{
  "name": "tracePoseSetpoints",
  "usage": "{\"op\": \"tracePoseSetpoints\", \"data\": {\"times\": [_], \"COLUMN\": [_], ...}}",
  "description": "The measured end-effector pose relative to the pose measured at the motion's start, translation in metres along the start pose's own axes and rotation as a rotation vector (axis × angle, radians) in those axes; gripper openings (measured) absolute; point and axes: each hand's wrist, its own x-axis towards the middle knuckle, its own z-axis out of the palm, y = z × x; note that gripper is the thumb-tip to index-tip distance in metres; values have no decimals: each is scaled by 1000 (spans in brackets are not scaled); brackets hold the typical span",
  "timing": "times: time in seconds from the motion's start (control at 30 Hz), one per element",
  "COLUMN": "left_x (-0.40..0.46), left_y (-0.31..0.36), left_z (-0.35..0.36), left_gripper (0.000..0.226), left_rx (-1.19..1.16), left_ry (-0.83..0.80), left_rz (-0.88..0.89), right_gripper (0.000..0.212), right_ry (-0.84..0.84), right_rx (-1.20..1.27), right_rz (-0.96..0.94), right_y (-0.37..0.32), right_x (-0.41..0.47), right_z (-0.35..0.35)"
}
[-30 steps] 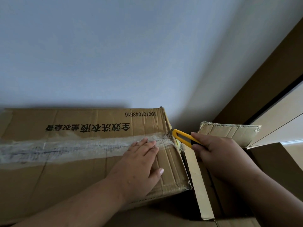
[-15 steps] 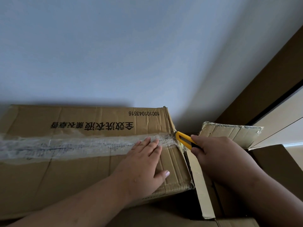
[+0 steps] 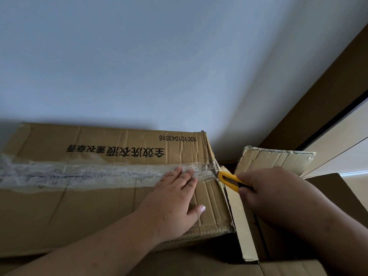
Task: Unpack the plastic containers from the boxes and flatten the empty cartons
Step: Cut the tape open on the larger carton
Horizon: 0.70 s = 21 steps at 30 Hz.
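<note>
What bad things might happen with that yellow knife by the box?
The left hand lies flat on the clear tape, right along the line the yellow knife would probably cut, so it might get nicked. A deep cut through the carton might scratch whatever is inside.

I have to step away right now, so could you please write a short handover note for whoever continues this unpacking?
Left hand: flat, fingers straight, pressing on the sealed brown cardboard box.
Right hand: grips the yellow utility knife, its tip at the right end of the clear tape strip.
Done: a second carton at right has an open cardboard flap.
Left: slit the tape, open the box, remove the containers (none visible), flatten the cartons.
</note>
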Motion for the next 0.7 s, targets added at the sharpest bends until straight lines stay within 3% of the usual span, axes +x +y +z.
{"op": "tracePoseSetpoints", "data": {"times": [0.27,0.43,0.7], "left_x": [-1,-1,-1], "left_y": [0,-2,-1], "left_z": [1,4,6], "left_gripper": [76,78,80], "left_rx": [6,22,45], "left_ry": [11,27,11], "left_rz": [1,14,7], "right_gripper": [37,31,36], "right_ry": [-73,75,159], "right_rx": [-13,49,104], "right_rz": [-10,70,84], "right_y": [4,9,-5], "right_x": [-18,-14,11], "right_z": [-9,-17,2]}}
